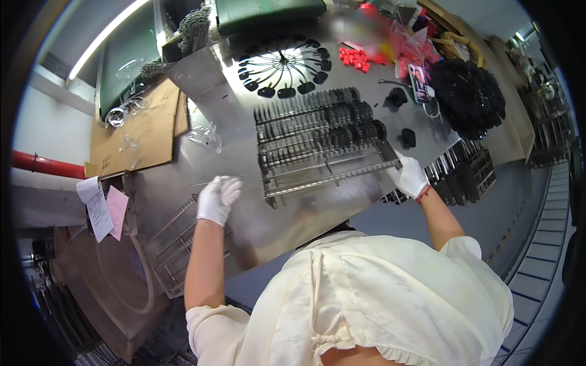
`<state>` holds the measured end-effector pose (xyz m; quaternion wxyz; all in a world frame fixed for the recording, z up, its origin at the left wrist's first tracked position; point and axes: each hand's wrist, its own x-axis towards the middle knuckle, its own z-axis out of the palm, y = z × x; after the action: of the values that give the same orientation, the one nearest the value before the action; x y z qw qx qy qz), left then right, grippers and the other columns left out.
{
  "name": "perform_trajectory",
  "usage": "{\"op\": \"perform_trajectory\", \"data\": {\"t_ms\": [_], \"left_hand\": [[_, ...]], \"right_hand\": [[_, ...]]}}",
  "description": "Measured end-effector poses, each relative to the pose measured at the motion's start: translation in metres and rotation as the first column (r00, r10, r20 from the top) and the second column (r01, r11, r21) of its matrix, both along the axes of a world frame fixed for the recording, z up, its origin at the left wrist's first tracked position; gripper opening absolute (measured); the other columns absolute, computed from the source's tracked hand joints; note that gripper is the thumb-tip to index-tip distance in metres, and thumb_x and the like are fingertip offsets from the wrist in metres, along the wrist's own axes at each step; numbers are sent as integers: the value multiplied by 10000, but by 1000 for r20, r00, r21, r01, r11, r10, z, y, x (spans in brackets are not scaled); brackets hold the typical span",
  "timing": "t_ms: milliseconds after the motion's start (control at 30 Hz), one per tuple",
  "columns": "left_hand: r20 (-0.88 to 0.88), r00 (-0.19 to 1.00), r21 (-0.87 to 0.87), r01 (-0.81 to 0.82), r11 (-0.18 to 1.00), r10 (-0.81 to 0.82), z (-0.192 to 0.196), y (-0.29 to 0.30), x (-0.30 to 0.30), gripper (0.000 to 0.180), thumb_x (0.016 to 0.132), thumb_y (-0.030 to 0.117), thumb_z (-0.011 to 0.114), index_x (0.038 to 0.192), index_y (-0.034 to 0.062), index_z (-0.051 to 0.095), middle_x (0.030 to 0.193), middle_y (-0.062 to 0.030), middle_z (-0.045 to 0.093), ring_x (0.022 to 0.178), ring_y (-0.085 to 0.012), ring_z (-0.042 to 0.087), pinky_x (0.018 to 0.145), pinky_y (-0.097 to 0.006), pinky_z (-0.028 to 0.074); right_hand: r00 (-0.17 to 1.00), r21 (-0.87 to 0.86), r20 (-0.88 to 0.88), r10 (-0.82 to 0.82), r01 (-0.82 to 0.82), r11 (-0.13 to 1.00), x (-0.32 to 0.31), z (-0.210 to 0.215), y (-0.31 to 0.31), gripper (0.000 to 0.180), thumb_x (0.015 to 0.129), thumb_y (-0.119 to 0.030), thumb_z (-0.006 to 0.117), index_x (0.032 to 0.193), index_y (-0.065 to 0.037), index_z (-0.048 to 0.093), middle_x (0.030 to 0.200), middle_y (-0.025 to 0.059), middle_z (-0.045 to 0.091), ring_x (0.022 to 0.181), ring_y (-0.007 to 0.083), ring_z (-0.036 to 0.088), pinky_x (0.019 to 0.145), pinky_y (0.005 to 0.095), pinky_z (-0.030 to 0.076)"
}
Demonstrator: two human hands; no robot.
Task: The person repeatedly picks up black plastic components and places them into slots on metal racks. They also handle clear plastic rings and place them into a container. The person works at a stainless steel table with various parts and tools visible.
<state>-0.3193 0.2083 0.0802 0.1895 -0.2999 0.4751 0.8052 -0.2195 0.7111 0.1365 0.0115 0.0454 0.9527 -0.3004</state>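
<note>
Right now the left hand (218, 198), in a white glove, pinches a thin metal rod (213, 181) between closed fingers; the rod lies level over the steel table (244, 116). Across from it, the right hand (409, 177), also gloved, grips the near right corner of a metal rack (323, 146) holding rows of small black parts. Beyond the rack lies a round wire spoke holder (285, 66) tipped with black pieces. Left of it sits flattened cardboard (137, 128); a dark bundle (467, 97) rests far right.
</note>
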Motion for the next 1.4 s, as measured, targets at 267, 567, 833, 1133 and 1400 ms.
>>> {"op": "perform_trajectory", "data": {"t_ms": [267, 567, 833, 1133, 1400], "left_hand": [[-45, 990, -171, 121, 978, -131, 8, 53, -13, 355, 1032, 451, 595, 897, 123, 591, 663, 45, 517, 522, -55, 498, 433, -192, 370], [-140, 960, 16, -242, 970, 242, 11, 61, -10, 297, 1069, 318, 557, 1069, 28, 618, 807, -13, 618, 652, -121, 587, 536, -220, 452], [-124, 989, -141, 57, 988, -74, 20, 95, -9, 362, 1084, 410, 490, 967, 98, 632, 780, 22, 573, 724, -95, 557, 705, -264, 507], [-338, 941, -273, -124, 954, 26, -13, 94, 12, 332, 1041, 260, 599, 1195, -26, 673, 1014, -50, 692, 837, -137, 637, 734, -294, 526], [-353, 934, -419, -100, 903, -61, -26, 100, 42, 274, 1078, 182, 525, 1136, -23, 697, 835, 11, 619, 675, -65, 532, 582, -223, 423]], "right_hand": [[1000, -6, -25, -2, 2, 1000, -6, 0, -7, 428, 889, -206, 658, 1291, -61, 633, 752, 229, 680, 754, 413, 681, 706, 485, 533], [997, 13, 68, -26, 26, 1000, -5, 14, -14, 491, 889, -218, 634, 1341, -32, 593, 851, 271, 695, 877, 460, 669, 802, 514, 533], [999, 110, 32, -26, 22, 994, -4, 2, -11, 438, 891, -286, 628, 1238, -19, 612, 852, 282, 693, 830, 462, 681, 782, 534, 541], [995, 76, 98, -12, 5, 997, -3, -18, -23, 583, 908, -296, 590, 1403, 2, 520, 949, 275, 710, 881, 458, 686, 801, 522, 546], [979, -27, 182, 96, -93, 995, -10, -36, 12, 619, 821, -327, 688, 1356, -31, 588, 1123, 276, 694, 1040, 424, 680, 905, 460, 548]]}}
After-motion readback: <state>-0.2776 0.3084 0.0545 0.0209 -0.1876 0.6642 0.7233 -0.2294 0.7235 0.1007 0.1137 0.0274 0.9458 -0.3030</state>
